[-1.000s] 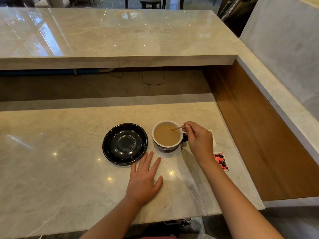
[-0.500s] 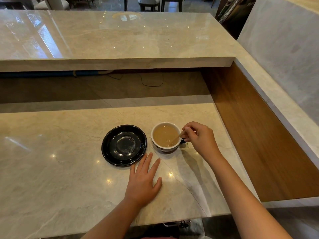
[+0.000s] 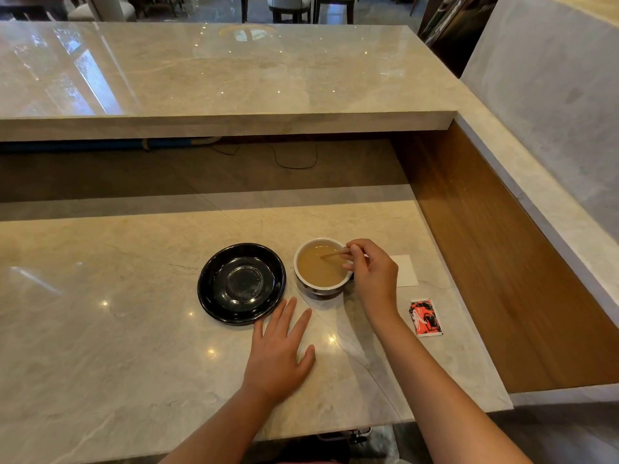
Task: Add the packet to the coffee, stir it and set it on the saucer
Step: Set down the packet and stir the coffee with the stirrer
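One cup [image 3: 321, 289] of milky tan coffee; right hand [image 3: 371, 276] pinching wooden stirrer [image 3: 335, 253], left hand [image 3: 279, 349] flat, fingers spread

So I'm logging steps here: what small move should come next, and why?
Probably lift the stirrer out and lay it aside. The right hand holds it in the coffee cup, whose liquid looks evenly tan, and the black saucer sits empty beside it.
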Tool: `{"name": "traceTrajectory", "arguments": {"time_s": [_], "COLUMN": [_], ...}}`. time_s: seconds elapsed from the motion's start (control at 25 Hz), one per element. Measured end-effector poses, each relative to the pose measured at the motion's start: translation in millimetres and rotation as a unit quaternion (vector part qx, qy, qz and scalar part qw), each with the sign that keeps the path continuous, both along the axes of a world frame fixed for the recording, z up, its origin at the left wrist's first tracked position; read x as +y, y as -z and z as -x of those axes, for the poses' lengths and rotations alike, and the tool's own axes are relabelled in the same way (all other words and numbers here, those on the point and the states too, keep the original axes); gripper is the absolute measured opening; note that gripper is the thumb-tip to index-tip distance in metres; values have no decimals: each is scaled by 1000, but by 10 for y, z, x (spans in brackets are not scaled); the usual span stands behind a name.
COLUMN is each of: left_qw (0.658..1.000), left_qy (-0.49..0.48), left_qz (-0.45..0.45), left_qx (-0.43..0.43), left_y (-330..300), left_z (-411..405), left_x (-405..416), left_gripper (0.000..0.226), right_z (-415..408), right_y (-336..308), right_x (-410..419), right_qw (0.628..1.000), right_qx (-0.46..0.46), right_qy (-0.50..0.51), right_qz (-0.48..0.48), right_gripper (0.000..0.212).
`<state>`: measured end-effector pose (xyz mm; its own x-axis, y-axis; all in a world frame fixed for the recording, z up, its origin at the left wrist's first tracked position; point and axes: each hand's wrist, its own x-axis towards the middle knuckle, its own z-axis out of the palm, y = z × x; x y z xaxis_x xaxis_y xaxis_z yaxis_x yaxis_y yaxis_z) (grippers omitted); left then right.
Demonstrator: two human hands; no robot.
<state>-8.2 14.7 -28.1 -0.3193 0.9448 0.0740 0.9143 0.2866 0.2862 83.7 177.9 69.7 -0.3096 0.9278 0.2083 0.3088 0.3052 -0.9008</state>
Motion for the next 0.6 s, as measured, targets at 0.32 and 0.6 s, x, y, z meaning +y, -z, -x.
{"name": "traceTrajectory", "arguments": {"time_s": [0.32,0.6], "left_qw": [1000,1000], "left_qy": [0,0], "left_qz": [-1,4], "left_qx": [4,8], "left_y": [14,13], "left_z": [12,10], "left_x": [-1,4], "left_gripper": [59,60], "right_z": [-203,-252], "right_y": [-163,-357], "right_x": [116,203], "right_qw": [954,980], "right_qx": [-174,-138], "right_qy": [-129,-145], "right_qz": [-208,-11], "right_gripper": [11,17]}}
